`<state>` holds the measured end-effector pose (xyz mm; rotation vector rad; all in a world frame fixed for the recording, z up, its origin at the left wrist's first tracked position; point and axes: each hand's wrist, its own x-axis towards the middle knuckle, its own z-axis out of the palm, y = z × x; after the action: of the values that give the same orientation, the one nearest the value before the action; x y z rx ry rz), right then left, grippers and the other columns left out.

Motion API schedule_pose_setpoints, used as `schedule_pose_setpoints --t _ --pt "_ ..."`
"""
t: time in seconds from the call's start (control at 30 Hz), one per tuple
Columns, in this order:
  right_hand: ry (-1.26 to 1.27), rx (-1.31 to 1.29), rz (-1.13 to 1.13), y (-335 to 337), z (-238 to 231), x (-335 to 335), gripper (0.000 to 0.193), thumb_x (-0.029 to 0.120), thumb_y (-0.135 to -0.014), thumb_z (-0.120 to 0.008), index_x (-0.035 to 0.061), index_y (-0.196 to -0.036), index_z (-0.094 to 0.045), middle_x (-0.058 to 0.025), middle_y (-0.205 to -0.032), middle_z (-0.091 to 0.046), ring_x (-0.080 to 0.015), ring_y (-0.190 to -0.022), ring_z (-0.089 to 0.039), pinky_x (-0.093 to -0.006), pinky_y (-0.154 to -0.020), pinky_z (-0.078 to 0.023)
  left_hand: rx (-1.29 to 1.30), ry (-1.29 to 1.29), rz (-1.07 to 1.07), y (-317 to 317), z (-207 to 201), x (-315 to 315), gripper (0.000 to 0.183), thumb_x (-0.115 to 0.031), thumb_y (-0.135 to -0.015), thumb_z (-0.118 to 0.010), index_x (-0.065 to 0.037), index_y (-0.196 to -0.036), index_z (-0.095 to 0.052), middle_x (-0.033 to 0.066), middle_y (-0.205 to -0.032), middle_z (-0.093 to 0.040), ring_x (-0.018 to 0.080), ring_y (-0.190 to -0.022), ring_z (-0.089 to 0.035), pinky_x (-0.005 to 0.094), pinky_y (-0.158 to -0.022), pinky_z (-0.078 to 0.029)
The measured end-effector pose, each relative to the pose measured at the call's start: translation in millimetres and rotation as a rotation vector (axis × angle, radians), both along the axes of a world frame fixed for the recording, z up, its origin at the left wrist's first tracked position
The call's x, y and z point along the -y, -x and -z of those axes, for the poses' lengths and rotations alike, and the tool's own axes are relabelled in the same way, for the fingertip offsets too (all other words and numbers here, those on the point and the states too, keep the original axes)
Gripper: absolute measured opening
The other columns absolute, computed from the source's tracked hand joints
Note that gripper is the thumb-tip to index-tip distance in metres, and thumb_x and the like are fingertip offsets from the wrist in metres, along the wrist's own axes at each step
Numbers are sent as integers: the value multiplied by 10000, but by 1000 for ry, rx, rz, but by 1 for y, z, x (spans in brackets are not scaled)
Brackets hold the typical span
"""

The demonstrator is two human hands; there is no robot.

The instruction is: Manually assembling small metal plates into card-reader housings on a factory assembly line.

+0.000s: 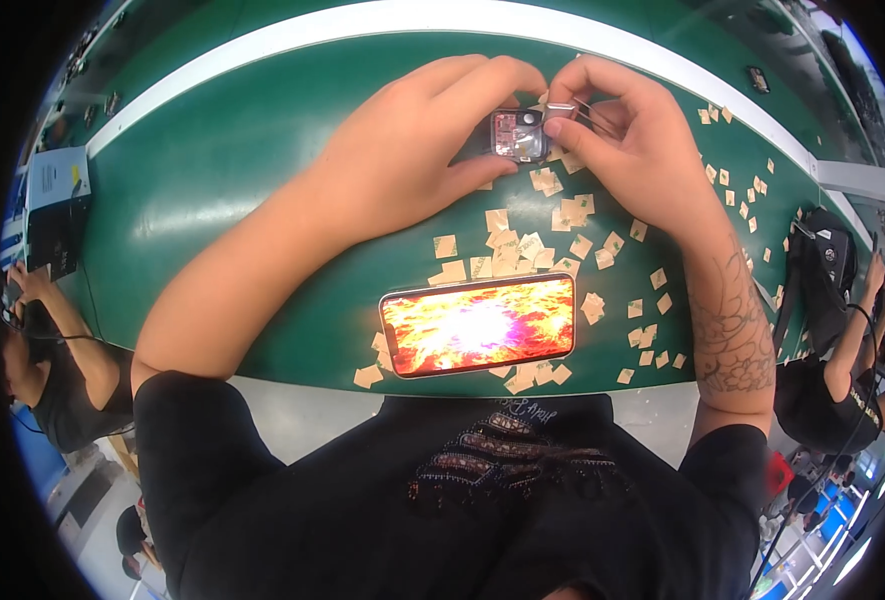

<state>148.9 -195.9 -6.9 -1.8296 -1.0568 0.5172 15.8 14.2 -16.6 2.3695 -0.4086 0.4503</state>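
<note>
- Toward the far edge of the green table, right of its middle, sits the small clear-cased electronic device, gripped by the left hand: thumb on its near side, bent fingers at its far side.
- Just beside the device, the right hand pinches a small silver-edged piece between thumb and forefinger; thin metal prongs show in the curled fingers, their kind hard to tell.
- Beyond both hands, a strip of green surface reaches the white rail along the far edge.
- Left of the left forearm, a broad open stretch runs to the white-and-black box at the left edge.
- Close to the near edge lies a lit smartphone, long sides roughly along that edge.
- Beige paper squares crowd the surface between phone and hands, and scatter toward the right edge, where a black bag rests.
</note>
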Motion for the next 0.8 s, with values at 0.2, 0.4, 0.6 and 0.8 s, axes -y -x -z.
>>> schedule_pose_setpoints --t 0.2,0.4,0.6,0.8 --pt "27 -88 -38 0 -2 3 167 16 -978 -735 6 -1142 -706 -18 -890 -657 -61 -768 -560 -238 -698 -472 -22 -41 34 1 1 -4 507 -25 -771 -906 -65 -1233 -700 106 -1138 -701 297 -1014 -700 384 -871 -608" --pt "2 -85 -169 -16 -1 16 191 15 -1006 -720 -29 -1191 -713 -36 -1003 -708 -71 -936 -639 -237 -876 -538 36 -184 64 2 0 -4 314 -64 -799 -885 -104 -1087 -764 80 -1115 -686 279 -951 -683 392 -829 -585" --pt "2 -108 -112 -15 1 14 201 22 -1005 -731 -48 -1194 -727 -33 -1007 -723 -72 -933 -643 -245 -886 -550 69 -209 86 3 -2 -1 288 -79 -813 -876 -109 -1080 -774 76 -1139 -693 275 -964 -684 382 -812 -582" --pt "182 -100 -136 -10 -22 16 190 13 -1011 -711 -59 -1186 -725 -30 -1056 -717 -69 -952 -613 -246 -861 -526 24 -140 65 2 3 -5 293 -63 -818 -872 -84 -1092 -771 92 -1148 -697 291 -1017 -687 393 -853 -599"
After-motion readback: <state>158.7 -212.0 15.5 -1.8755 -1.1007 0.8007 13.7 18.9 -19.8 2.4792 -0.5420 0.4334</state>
